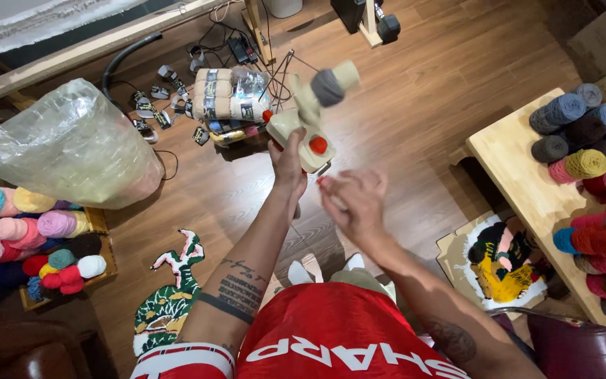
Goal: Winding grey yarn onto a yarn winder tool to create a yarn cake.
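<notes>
Warm brown wooden floor is filling the frame; a pale wooden bench is standing at right, a dark leather seat sitting lower left.

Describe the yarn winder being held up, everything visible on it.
The winder is a cream plastic machine with red knobs on its body, held tilted above the wooden floor. A small cake of grey yarn sits on its angled spindle at the top. The left hand grips its base from below; the right hand, blurred, is at the red-tipped crank at its lower end. Thin wire arms jut from its far side.
</notes>
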